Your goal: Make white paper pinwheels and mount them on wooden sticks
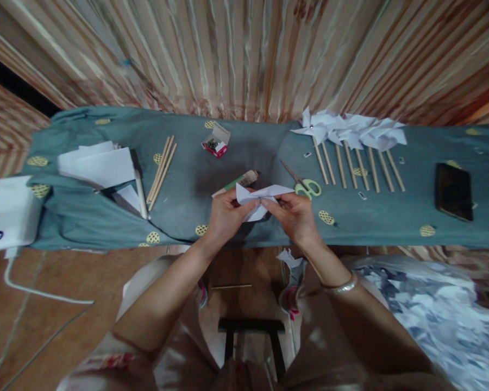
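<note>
My left hand [227, 213] and my right hand [294, 214] both pinch a folded piece of white paper [257, 197] between them, just above the near edge of a table covered in blue-green cloth [187, 179]. The paper has pointed flaps sticking up and to the right. A glue stick [244, 180] lies right behind the paper. Green-handled scissors [302, 183] lie just beyond my right hand.
Several finished white paper pinwheels on wooden sticks [352, 142] lie at the back right. Loose wooden sticks [162, 168], a stack of white paper [98, 166], a small box of pins [215, 142], a dark phone [453, 191] and a white device [8, 213] also lie here.
</note>
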### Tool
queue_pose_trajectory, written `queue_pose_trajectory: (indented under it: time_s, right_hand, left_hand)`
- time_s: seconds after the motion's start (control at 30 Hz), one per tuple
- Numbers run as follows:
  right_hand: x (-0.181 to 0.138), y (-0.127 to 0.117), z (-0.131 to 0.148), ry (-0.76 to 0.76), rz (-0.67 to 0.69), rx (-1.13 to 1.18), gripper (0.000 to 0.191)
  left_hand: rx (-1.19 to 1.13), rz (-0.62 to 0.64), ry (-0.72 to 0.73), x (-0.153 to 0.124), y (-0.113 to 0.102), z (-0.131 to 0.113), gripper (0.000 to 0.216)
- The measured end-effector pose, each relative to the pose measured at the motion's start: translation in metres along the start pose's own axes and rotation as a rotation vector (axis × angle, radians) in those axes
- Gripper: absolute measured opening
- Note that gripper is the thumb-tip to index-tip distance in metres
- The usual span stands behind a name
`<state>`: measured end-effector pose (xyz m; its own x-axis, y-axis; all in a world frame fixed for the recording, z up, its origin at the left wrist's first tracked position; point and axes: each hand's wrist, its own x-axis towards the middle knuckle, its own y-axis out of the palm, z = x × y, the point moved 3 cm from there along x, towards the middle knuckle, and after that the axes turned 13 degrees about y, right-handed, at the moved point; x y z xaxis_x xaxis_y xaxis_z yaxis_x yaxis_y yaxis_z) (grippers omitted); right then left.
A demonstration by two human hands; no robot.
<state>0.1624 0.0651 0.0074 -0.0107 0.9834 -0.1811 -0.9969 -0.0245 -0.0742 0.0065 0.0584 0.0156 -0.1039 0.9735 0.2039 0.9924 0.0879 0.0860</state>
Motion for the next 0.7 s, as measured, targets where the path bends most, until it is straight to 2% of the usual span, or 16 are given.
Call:
queue_pose_trajectory:
  time_s: [0.27,0.53,0.7]
  right_hand:
    - [0.0,0.0015,0.0003,-0.019,0.009,0.03,0.025]
    - [0.0005,-0.0007,0.0029,-0.004,0.047,-0.067,0.028]
    - [0.0009,-0.0012,0.0023,-0.02,0.047,-0.031,0.026]
  left_hand:
    - [0.001,0.006,-0.029,0.0008,0.0007,0.0003,0.022]
    - [-0.118,0.009,-0.07,0.0,0.0021,0.0031,0.026]
    - [-0.088,0.012,-0.057,-0.0001,0.002,0.0035,0.022]
